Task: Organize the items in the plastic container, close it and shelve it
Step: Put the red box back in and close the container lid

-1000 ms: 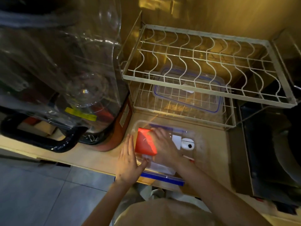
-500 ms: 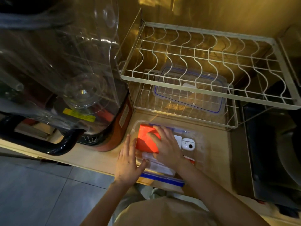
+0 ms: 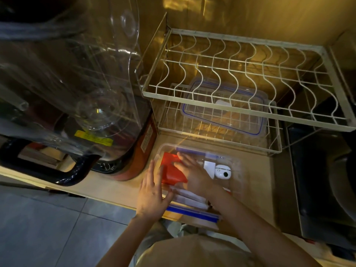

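Both hands are flat and relaxed, gripping nothing: left hand (image 3: 151,193) rests against the side of the clear plastic container (image 3: 238,170), right hand (image 3: 192,173) lies inside it on a glossy red packet (image 3: 170,171). Next to that sit a white card (image 3: 209,167) and a rounded white gadget (image 3: 222,171). Container's on a pale wood counter (image 3: 119,187), open, its lid (image 3: 225,110) on the wire rack (image 3: 240,110) behind it.

- Blender (image 3: 81,89) crowds container (image 3: 236,166) on my left.
- Lower rack (image 3: 217,135) half taken by lid (image 3: 225,110); upper rack (image 3: 250,79) bare, reachable.
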### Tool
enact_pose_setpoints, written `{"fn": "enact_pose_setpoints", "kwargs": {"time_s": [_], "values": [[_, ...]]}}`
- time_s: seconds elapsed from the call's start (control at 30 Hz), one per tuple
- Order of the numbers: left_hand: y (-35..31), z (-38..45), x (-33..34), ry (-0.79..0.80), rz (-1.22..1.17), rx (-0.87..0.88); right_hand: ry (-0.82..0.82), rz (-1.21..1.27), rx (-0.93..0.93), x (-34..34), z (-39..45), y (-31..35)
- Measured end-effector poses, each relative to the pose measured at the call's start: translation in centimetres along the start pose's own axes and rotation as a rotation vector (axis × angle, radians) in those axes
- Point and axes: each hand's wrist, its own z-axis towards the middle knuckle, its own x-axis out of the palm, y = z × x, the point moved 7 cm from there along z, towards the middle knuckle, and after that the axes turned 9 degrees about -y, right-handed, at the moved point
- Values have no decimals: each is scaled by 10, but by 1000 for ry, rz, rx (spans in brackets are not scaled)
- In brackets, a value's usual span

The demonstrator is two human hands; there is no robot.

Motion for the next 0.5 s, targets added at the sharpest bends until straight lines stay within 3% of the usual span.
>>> {"fn": "enact_pose_setpoints", "kwargs": {"time_s": [0.1,0.17,0.23,0.37,0.5], "values": [[-3,0,0,40,113,16,-6,10,-7,-7,-5,3],[-4,0,-1,65,190,20,-151,203,73,-29,-8,-3],[-3,0,0,81,228,16,-421,454,265,-63,-15,-25],[-2,0,2,105,243,2,-905,978,827,-105,-51,-99],[-4,4,3,121,297,-6,-921,1234,1084,-118,-73,-136]]}}
